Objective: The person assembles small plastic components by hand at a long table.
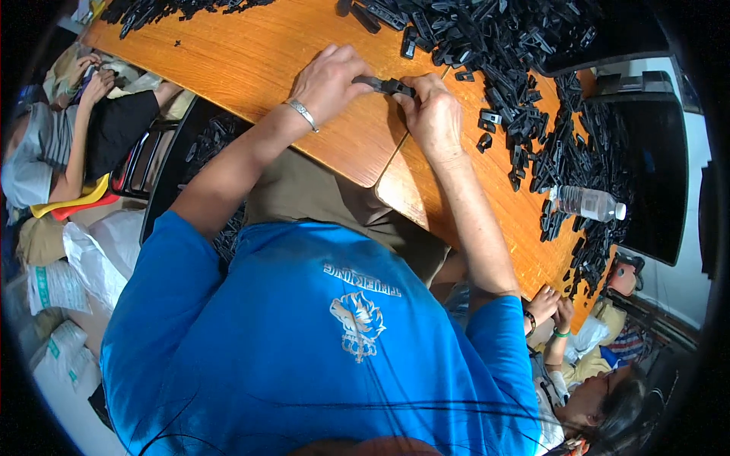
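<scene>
Over the wooden table [342,144], both my hands meet at a small black plastic clip [393,86]. My left hand [328,82], with a metal bracelet at the wrist, pinches the clip's flat, strap-like left end. The fingers of my right hand [435,114] close on its right end, so the piece stretches between the two hands. Its exact shape is partly covered by my fingertips. Just beyond my right hand begins a big heap of black plastic parts [487,45], with a few loose pieces at its near edge.
More black parts [601,152] spread down the right side, where a clear plastic bottle [591,204] lies among them. Another pile [156,11] is at the far left. One person [68,144] sits at left; another person's hands [549,310] are at the table's right edge.
</scene>
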A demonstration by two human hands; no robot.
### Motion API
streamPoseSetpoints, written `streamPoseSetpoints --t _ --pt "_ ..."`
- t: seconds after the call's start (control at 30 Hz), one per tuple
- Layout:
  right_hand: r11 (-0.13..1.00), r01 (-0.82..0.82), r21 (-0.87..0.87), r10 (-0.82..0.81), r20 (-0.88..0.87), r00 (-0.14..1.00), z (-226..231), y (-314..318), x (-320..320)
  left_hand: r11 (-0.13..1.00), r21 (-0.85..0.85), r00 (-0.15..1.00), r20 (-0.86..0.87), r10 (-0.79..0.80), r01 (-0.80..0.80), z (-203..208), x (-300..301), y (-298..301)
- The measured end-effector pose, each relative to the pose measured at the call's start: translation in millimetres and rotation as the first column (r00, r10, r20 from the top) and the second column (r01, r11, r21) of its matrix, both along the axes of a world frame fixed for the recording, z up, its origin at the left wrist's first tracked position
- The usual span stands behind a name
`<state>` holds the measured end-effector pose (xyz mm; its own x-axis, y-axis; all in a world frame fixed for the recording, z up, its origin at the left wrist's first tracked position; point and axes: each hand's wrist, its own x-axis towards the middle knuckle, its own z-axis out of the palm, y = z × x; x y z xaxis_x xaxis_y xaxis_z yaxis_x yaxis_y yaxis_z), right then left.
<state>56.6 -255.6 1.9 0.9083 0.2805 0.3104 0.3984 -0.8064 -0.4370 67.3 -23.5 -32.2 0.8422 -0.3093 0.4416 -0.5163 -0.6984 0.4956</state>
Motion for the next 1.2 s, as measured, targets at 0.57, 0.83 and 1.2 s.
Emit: streamPoseSetpoints --t 0.57,0.83,1.2 --pt "0.962 -0.263 0.078 0.261 0.042 0.965 -14.3 4.9 33.6 0.994 -0.108 1.000 -0.007 -0.003 0.002 1.9 2.1 -5.8" --pt "0.909 -0.386 0.155 0.381 0.062 0.922 10.5 19.2 30.5 0.952 0.140 0.846 -0.507 -0.167 0.271 73.0 -35.9 133.8" --pt "0.947 0.027 -0.321 -0.021 0.022 1.000 8.0 -1.1 111.8 0.984 0.151 0.992 0.076 -0.105 0.093 30.4 104.5 -43.8"
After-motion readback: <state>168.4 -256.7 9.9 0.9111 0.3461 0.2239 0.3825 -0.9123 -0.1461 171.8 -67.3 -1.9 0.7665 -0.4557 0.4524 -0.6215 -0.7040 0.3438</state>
